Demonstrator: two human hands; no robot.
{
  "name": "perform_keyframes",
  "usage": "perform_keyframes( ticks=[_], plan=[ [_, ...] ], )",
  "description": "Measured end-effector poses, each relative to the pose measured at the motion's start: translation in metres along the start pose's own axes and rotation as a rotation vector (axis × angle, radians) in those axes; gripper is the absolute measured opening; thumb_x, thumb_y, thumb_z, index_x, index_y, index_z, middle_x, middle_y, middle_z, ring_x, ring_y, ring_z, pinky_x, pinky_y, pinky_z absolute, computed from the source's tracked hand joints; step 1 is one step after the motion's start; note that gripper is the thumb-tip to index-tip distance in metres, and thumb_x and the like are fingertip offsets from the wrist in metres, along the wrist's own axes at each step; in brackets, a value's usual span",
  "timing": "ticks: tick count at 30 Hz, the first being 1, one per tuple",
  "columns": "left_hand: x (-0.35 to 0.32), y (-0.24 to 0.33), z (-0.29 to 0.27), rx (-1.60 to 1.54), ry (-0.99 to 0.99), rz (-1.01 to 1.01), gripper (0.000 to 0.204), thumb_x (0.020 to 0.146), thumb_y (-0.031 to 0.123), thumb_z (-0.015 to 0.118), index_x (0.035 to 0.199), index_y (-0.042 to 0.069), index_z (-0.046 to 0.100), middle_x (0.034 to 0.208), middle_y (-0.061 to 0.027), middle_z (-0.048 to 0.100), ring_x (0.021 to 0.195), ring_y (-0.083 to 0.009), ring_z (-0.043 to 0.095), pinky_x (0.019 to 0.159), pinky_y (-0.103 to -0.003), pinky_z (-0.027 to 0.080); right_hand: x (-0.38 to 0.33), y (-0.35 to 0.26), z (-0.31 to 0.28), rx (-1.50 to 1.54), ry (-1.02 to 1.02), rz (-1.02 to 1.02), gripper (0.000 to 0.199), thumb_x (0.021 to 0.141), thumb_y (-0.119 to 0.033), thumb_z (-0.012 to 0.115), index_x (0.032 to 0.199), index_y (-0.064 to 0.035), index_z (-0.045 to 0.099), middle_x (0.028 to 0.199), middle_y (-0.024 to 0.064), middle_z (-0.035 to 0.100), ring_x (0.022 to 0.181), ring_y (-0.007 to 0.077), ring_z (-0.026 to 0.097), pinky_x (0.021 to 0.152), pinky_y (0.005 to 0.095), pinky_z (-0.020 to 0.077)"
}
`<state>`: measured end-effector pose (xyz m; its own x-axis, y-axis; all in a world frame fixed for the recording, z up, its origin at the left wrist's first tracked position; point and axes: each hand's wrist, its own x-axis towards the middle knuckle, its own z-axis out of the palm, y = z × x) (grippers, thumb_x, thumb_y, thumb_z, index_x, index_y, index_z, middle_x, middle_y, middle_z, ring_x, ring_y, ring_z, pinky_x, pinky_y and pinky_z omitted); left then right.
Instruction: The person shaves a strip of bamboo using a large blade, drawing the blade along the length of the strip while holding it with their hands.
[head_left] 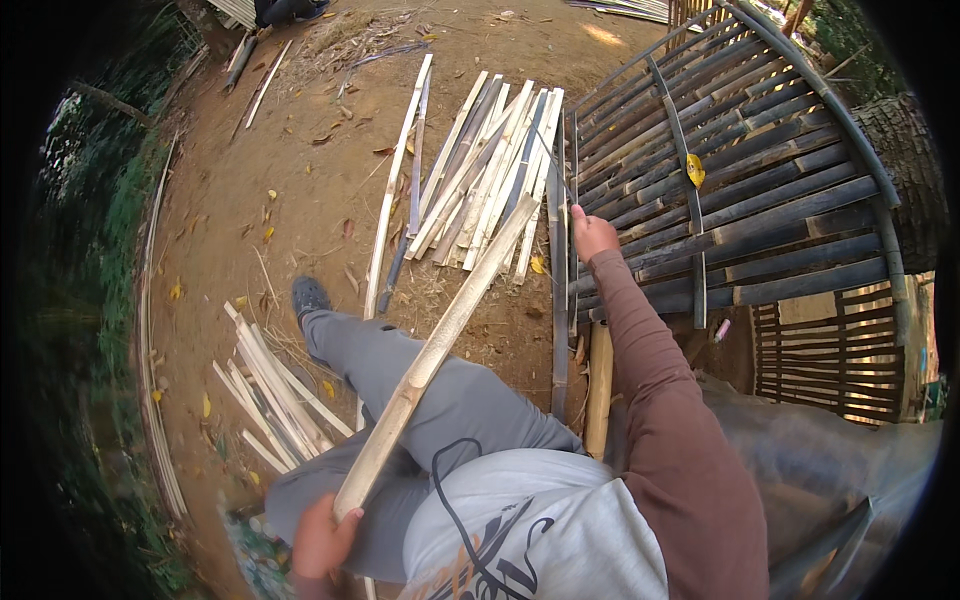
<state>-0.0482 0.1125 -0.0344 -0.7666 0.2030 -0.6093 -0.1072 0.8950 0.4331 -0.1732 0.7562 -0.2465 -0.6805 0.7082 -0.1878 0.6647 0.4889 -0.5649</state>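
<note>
My left hand (322,540) is closed around the near end of a split bamboo strip (425,370), its pale inner face up and a node showing partway along. The strip slants across my grey-trousered leg, its far end over a pile of bamboo strips (490,170) on the ground. Beside that far end, my right hand (595,232) is raised and closed on a thin, dark knife-like tool (553,165), seen nearly edge-on. Its handle is mostly hidden by my fingers. Blade and strip look close together, but I cannot tell whether they touch.
A bamboo slat bench (740,190) stands to the right, with a yellow leaf on it. More split strips (275,390) lie left of my legs. Long strips (400,180) rest beside the main pile. Dirt ground (320,190) carries scattered leaves; green plants line the left side.
</note>
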Motion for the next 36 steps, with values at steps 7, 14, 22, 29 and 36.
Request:
perform_keyframes(
  ticks=[7,14,22,29,36],
  plan=[
    [0.000,0.019,0.000,0.159,0.049,-0.051,0.033,0.092,0.028,0.078,0.102,-0.001,0.065,0.092,-0.0258,0.072,0.087,-0.0446,0.070,0.075,-0.049,0.055,-0.156,-0.049,-0.006,-0.102,-0.275,-0.406,0.064,0.106,-0.062,0.051,0.089,-0.0024,0.068,0.084,0.0241,0.070,0.084,0.0465,0.068,0.077,0.0549,0.0533],
    [0.014,0.024,0.044,0.514,0.447,0.155,0.042,0.089,0.040,0.080,0.097,0.004,0.059,0.081,-0.0201,0.065,0.079,-0.0446,0.066,0.066,-0.053,0.050,-0.226,-0.044,0.008,-0.153,-0.479,-0.552,0.063,0.101,-0.065,0.056,0.094,-0.0055,0.073,0.089,0.0200,0.074,0.088,0.0423,0.072,0.080,0.0517,0.0566],
    [0.012,0.029,0.051,0.490,0.422,0.094,0.046,0.093,0.045,0.078,0.095,0.005,0.057,0.079,-0.0211,0.065,0.076,-0.0459,0.066,0.066,-0.055,0.050,-0.172,-0.015,0.029,-0.302,-0.326,-0.687,0.061,0.099,-0.067,0.057,0.097,-0.0090,0.076,0.086,0.0163,0.075,0.081,0.0382,0.074,0.074,0.0499,0.0579],
    [-0.013,0.025,0.043,0.488,0.393,0.029,0.047,0.093,0.046,0.077,0.098,0.004,0.059,0.081,-0.0218,0.067,0.078,-0.0461,0.067,0.066,-0.054,0.051,-0.112,-0.003,0.029,-0.231,-0.236,-0.037,0.074,0.107,-0.067,0.042,0.103,-0.0028,0.078,0.097,0.0242,0.076,0.097,0.0438,0.073,0.085,0.0534,0.0579],
    [-0.010,0.016,0.046,0.433,0.377,-0.019,0.046,0.094,0.046,0.076,0.098,0.004,0.061,0.079,-0.0230,0.068,0.076,-0.0479,0.066,0.067,-0.056,0.050,-0.158,-0.043,-0.004,-0.132,-0.330,-0.296,0.070,0.106,-0.064,0.048,0.100,-0.0012,0.076,0.094,0.0240,0.075,0.092,0.0451,0.072,0.084,0.0537,0.0564]
  ],
)
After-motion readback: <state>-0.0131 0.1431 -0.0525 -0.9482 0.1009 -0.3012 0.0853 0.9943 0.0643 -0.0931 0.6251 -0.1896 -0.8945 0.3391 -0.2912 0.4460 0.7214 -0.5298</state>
